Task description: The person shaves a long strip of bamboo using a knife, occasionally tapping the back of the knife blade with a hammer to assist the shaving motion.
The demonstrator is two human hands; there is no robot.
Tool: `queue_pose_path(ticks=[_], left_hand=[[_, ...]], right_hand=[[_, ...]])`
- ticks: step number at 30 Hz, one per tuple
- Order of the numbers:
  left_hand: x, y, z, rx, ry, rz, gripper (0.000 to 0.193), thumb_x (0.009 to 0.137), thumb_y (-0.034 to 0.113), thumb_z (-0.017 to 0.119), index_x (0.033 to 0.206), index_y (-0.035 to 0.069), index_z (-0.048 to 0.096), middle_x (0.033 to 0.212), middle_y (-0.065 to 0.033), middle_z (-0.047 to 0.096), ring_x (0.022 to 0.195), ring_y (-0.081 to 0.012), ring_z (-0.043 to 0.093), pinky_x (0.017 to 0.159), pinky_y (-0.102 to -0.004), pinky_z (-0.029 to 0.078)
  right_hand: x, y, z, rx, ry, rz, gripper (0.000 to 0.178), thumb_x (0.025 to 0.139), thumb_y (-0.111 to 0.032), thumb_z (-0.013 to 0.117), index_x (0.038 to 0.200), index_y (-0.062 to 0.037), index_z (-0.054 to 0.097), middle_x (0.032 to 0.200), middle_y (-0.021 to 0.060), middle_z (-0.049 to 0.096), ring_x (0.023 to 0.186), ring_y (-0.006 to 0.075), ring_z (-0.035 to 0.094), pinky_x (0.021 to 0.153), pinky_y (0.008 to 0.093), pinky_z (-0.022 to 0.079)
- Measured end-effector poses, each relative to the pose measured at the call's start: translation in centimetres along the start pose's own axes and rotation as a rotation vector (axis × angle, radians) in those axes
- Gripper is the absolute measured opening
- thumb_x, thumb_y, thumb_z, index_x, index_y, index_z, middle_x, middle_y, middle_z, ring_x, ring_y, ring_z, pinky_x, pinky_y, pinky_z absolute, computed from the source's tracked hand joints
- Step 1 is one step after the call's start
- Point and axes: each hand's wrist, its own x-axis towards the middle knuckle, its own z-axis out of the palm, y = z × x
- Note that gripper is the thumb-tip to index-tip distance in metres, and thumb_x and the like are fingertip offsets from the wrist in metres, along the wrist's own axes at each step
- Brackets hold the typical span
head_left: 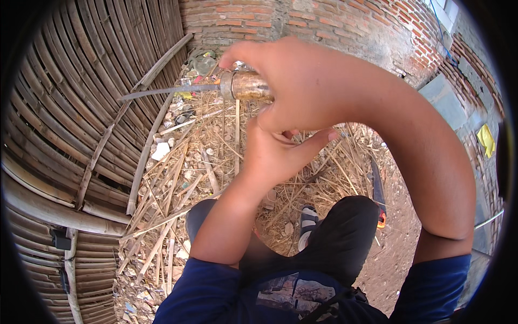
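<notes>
My right hand [294,81] is closed around the thick, brownish, worn handle [251,86] of a knife, raised in front of me. A metal ring [227,85] caps the handle, and the narrow dark blade [170,90] points left toward the bamboo wall. Just below, my left hand [275,156] touches or nearly touches the underside of the right one. Its thumb stretches out to the right, apart from the palm. The other left fingers are partly hidden behind my right hand, and nothing shows in that hand.
A bamboo slat wall [70,119] stands on the left, and a brick wall [237,21] at the back. Dry straw and strips [178,183] litter the ground. By my right knee [353,221] lies a long dark blade [376,186] with an orange handle. Something yellow [485,140] hangs at the right.
</notes>
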Motion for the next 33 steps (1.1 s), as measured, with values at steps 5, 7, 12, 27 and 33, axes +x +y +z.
queue_pose_path(ticks=[5,7,12,27,33], left_hand=[[0.0,0.2,-2.7,-0.016,0.109,-0.114,0.027,0.080,0.013,0.087,0.088,0.011,0.061,0.063,0.0097,0.040,0.056,-0.0010,0.035,0.049,-0.0203,0.027],[0.3,0.1,-5.5,-0.081,0.162,-0.107,0.032,0.086,0.015,0.083,0.079,0.014,0.051,0.063,0.0106,0.040,0.055,0.0001,0.033,0.048,-0.0201,0.024],[0.6,0.3,-12.3,-0.306,0.059,-0.132,0.059,0.103,0.064,0.041,0.069,0.015,0.035,0.058,0.0055,0.030,0.049,-0.0076,0.022,0.044,-0.0272,0.016],[2.4,-1.4,-12.3,0.126,0.715,-0.119,0.067,0.097,0.075,0.037,0.067,0.016,0.032,0.058,0.0033,0.023,0.051,-0.0104,0.016,0.048,-0.0282,0.014],[2.1,-0.8,-14.0,0.016,0.652,-0.173,0.075,0.085,0.087,0.044,0.065,0.016,0.031,0.056,0.0035,0.022,0.051,-0.0102,0.014,0.047,-0.0277,0.013]], right_hand=[[-0.2,5.2,0.1,0.065,0.283,-0.109,0.060,0.076,-0.024,0.072,0.131,-0.0056,0.057,0.081,0.0078,0.063,0.068,0.0171,0.059,0.060,0.0341,0.047],[-1.3,5.7,1.0,0.242,0.331,0.025,0.052,0.083,-0.028,0.072,0.128,-0.0052,0.058,0.081,0.0038,0.061,0.068,0.0136,0.058,0.059,0.0314,0.046],[-6.2,8.1,10.9,0.659,0.452,0.485,0.037,0.088,-0.031,0.072,0.112,-0.0038,0.064,0.087,0.0094,0.065,0.078,0.0185,0.062,0.070,0.0351,0.050],[-6.5,2.4,40.5,0.910,0.067,0.469,0.038,0.082,-0.019,0.071,0.113,0.0001,0.059,0.088,0.0217,0.068,0.084,0.0388,0.069,0.075,0.0467,0.054],[-5.9,4.9,39.8,0.987,-0.069,0.562,0.044,0.081,-0.022,0.072,0.116,0.0013,0.059,0.087,0.0205,0.068,0.083,0.0352,0.070,0.075,0.0440,0.054]])
